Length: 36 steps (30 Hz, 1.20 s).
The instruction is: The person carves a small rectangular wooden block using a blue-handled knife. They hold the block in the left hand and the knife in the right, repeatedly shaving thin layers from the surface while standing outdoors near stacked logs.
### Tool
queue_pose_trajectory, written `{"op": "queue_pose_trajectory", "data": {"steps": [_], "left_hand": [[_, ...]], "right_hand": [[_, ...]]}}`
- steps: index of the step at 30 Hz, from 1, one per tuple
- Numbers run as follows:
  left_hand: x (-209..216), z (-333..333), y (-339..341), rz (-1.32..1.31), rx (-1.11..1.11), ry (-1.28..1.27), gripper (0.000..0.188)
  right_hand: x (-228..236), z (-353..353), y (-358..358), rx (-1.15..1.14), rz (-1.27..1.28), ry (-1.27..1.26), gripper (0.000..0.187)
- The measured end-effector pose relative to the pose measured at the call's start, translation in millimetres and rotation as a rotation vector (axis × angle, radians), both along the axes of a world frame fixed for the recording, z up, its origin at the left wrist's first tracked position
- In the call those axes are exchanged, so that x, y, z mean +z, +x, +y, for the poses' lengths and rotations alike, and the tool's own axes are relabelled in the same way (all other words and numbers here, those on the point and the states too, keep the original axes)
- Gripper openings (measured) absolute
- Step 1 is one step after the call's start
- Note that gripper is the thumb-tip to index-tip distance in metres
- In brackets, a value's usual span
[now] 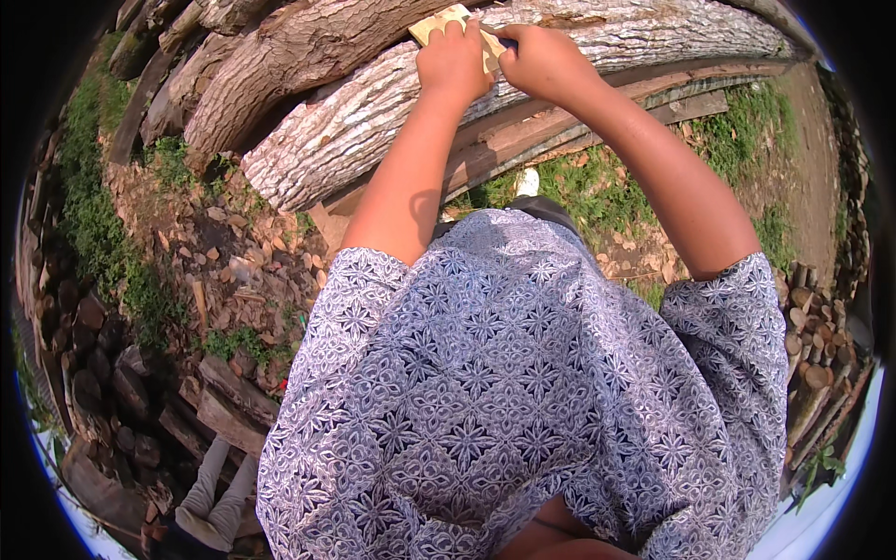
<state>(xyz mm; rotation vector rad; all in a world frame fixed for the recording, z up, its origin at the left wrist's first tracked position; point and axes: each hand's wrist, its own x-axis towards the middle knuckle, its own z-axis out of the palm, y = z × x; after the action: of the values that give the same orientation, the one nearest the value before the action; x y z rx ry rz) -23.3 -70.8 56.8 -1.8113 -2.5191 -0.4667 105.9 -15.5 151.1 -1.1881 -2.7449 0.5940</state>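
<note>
"While both hands work so close together, where exactly is the block [439, 19]?"

"At the top of the view, straight ahead, on the pale, rough-barked log [327, 140]. The left hand [454, 65] is nearer: it lies right over the block, fingers bent and pressing on it."

"And the right hand [553, 63]?"

"Just to the right of the block, closed in a fist around a dark tool [508, 43], whose showing end points left toward the block. Whether tool and block touch, I can't tell; the fingers crowd that spot."

"Which way does the block run?"

"It seems to slant from upper left to lower right, across the log, which rises from lower left to upper right. Much of it is hidden under the left hand, so its full length is unclear."

"What lies alongside?"

"A brown log [289, 65] on the far side, and a plank [532, 135] along the near one."
</note>
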Motion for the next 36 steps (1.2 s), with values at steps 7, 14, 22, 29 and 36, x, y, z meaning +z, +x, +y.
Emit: {"op": "queue_pose_trajectory", "data": {"steps": [7,14,22,29,36], "left_hand": [[7,9,-2,-0.057,0.000,-0.100,0.085],[19,16,-6,-0.079,0.058,-0.182,0.084],[31,-8,6,-0.003,-0.028,-0.149,0.060],[17,-7,6,-0.039,-0.041,-0.093,0.072],[18,-9,2,-0.076,-0.004,-0.041,0.077]], "right_hand": [[-22,3,-3,-0.062,0.046,0.051,0.044],[-41,21,3,-0.047,0.117,0.090,0.046],[-18,16,27,0.017,0.053,0.043,0.043],[-11,13,19,0.033,0.054,-0.005,0.044],[1,4,0,0.059,-0.006,0.039,0.043]]}}
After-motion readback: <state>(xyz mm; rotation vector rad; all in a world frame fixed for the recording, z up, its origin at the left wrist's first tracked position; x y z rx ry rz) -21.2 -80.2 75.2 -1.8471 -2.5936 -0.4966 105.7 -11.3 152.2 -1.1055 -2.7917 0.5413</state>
